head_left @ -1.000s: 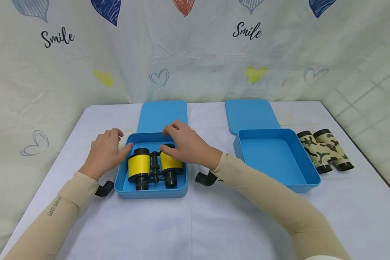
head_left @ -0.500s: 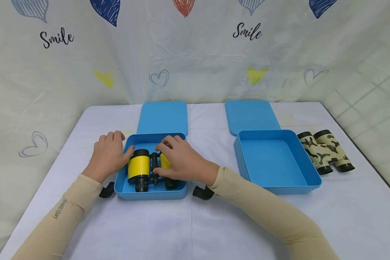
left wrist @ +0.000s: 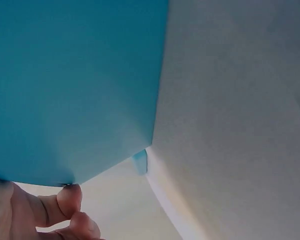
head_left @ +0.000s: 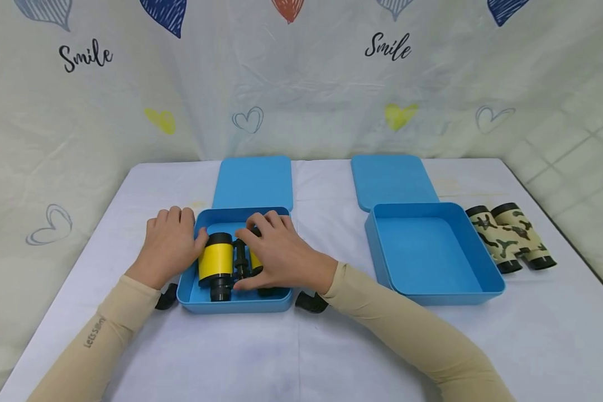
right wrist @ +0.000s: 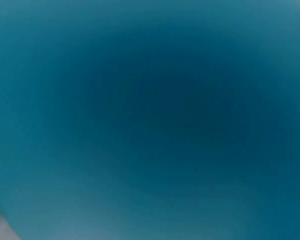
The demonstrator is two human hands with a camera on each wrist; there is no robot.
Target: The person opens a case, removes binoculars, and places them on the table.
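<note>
Yellow and black binoculars [head_left: 216,261] lie inside the left blue box [head_left: 236,307]. My right hand [head_left: 280,254] reaches into this box, fingers and thumb curled round the right barrel and covering most of it. At the box's left rim is my left hand [head_left: 168,245], its thumb over the edge and its fingers outside. The left wrist view shows curled fingers [left wrist: 69,201] at the edge of the box's blue wall [left wrist: 80,95]. Only blurred blue fills the right wrist view, so neither the right hand nor the binoculars shows there.
A second blue box [head_left: 432,251] stands to the right. Behind the boxes lie two flat blue lids [head_left: 253,181]. Camouflage binoculars [head_left: 513,237] lie beside the second box, near the table's right side. A white cloth covers the table [head_left: 261,357].
My right hand has come down and toward me, from over the binoculars to round their right barrel. The left hand has shifted slightly right along the rim, its fingers drawn in.
</note>
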